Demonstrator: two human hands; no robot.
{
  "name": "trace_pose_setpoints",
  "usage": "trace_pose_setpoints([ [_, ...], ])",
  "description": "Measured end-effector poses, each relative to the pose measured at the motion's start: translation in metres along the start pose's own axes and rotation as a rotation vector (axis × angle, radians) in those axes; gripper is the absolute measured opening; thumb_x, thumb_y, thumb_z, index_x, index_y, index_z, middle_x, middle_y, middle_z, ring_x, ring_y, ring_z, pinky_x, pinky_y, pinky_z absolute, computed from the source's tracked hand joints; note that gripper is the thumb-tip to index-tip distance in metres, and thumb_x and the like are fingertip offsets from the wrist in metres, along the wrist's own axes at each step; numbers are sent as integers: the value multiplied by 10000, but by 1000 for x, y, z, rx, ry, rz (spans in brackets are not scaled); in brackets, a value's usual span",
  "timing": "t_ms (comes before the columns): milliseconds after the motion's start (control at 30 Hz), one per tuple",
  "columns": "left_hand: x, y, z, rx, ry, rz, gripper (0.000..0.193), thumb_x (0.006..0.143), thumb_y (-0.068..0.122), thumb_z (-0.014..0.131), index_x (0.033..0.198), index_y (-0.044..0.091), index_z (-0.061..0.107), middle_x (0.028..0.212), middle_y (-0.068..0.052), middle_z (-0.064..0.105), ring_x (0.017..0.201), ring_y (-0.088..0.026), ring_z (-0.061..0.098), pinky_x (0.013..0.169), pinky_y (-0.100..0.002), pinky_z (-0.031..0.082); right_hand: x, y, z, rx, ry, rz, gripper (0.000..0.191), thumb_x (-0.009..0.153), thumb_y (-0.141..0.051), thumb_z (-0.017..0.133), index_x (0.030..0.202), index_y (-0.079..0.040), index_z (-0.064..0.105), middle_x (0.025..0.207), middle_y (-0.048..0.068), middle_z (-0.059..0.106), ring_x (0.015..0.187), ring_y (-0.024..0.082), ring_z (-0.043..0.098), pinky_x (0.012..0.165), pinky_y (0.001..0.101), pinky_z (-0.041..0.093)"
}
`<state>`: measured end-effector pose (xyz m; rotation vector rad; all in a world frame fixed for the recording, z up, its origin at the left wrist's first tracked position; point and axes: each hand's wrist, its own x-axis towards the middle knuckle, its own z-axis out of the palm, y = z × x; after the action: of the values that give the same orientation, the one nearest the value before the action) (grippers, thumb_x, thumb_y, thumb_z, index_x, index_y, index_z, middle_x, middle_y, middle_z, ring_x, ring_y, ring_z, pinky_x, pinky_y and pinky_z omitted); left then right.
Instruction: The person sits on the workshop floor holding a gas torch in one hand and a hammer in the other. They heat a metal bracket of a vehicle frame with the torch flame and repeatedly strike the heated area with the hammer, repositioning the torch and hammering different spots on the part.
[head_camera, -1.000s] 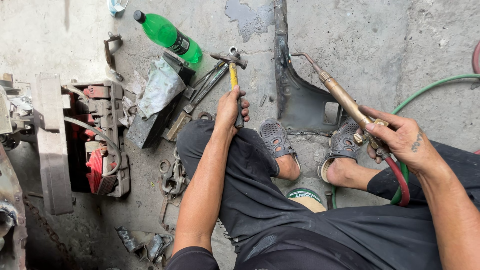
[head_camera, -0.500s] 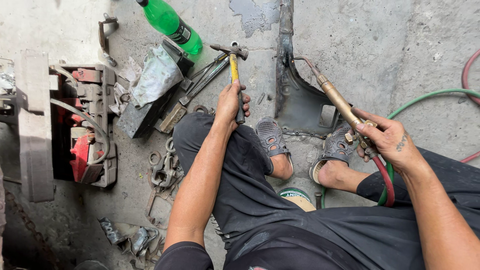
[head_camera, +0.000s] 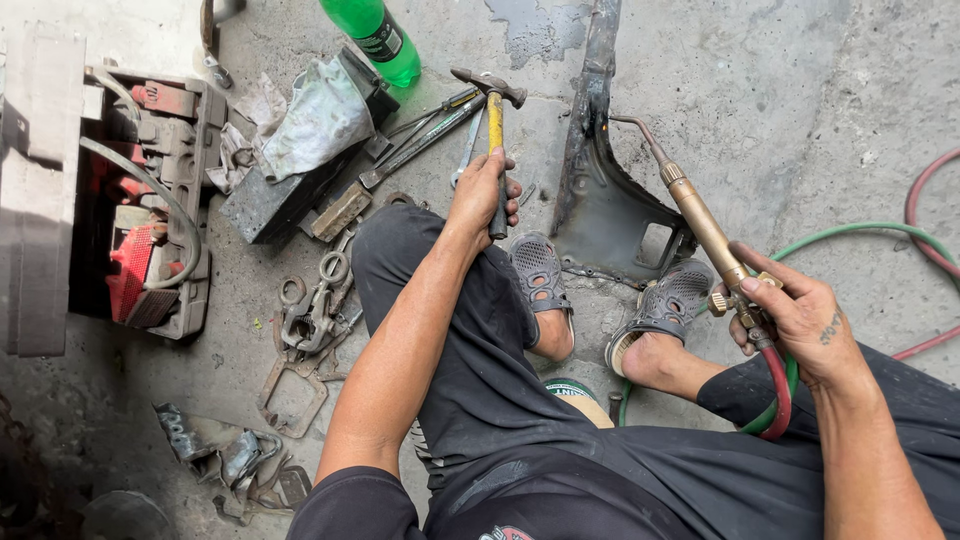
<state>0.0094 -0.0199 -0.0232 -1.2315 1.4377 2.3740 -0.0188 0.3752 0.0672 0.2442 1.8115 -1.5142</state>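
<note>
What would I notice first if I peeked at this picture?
Probably the two tools: the left hand grips a yellow-handled hammer near the middle, and the right hand holds a brass cutting torch aimed at a dark metal panel on the concrete floor. A bright green bottle lies at the top.

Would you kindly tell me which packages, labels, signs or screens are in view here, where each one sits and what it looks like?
Green plastic bottle: lying tilted on the concrete at the top, above the grey rag; a dark label band wraps its middle.
Round green-rimmed object: on the floor between the person's legs, mostly hidden, with light lettering on its rim.
No signs or screens show.
</note>
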Motion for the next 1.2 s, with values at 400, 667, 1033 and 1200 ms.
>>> trace_pose_setpoints([
  [400,-2,2,1,45,25,-39,362,1031,378,482,1119,29,523,674,-59,549,451,-120,467,375,-310,405,8,3,4,27,-30,-26,595,979,-163,593,1536,25,497,941,161,698,550,182,580,436,306,460],
  [667,-2,2,1,69,11,-42,301,1012,328,506,1082,37,533,691,-59,561,467,-123,476,382,-315,412,-2,6,1,17,-16,-45,586,988,-160,584,1533,38,504,944,171,700,555,180,589,438,304,478],
  [1033,-7,6,0,51,13,-28,278,1023,321,496,1069,49,527,691,-60,553,471,-121,476,386,-314,413,7,4,9,-5,-17,-26,586,983,-159,592,1529,34,504,933,172,699,558,175,593,436,302,476],
  [1200,-8,7,0,47,8,-28,273,1026,329,493,1057,61,527,697,-58,554,474,-118,480,390,-313,415,16,2,15,-25,-28,-24,585,981,-157,592,1527,32,500,931,166,699,556,177,590,438,305,473],
])
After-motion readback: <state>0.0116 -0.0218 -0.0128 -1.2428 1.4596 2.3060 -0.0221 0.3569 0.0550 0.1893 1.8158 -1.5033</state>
